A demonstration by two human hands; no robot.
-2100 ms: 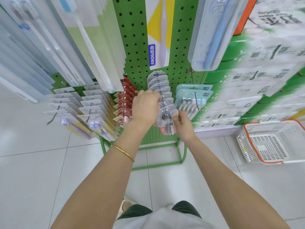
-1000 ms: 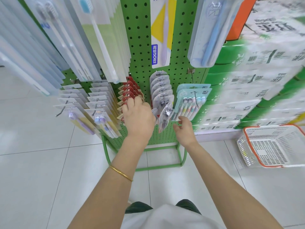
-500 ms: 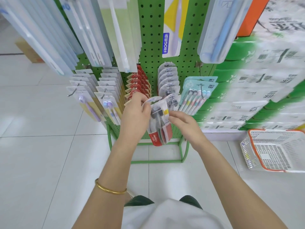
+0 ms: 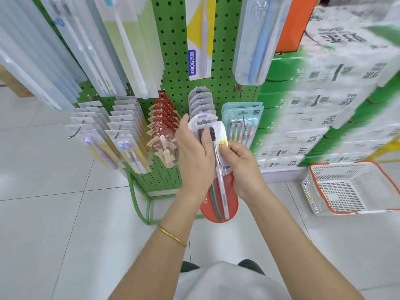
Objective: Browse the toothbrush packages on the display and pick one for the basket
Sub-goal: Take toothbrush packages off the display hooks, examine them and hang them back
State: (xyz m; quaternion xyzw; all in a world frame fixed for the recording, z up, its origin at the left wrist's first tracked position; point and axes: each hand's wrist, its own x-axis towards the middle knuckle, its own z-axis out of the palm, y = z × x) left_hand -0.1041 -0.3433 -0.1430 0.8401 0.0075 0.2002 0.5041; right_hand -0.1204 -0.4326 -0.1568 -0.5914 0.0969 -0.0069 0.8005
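Note:
I hold a toothbrush package (image 4: pixel 219 187) with a white top, a red bottom and two dark-bristled brushes in front of the green pegboard display (image 4: pixel 175 61). My left hand (image 4: pixel 194 156) grips its left edge, thumb across the front. My right hand (image 4: pixel 242 163) holds its right edge, thumb on the yellow sticker. The package is off its hook. The white basket (image 4: pixel 350 187) with an orange rim sits on the floor to the right, with nothing visible inside.
Rows of hanging packs fill the display: grey-topped packs (image 4: pixel 201 102), red packs (image 4: pixel 164 118), a teal multi-pack (image 4: pixel 242 122), pale packs (image 4: pixel 108 131) at left. Stacked white and green cartons (image 4: pixel 324 105) stand at right. White tiled floor lies around the rack's green foot (image 4: pixel 140 208).
Both hands went from sorting through the grey-topped row to pulling one package off its hook; it is now lower, nearer me, and turned face-up.

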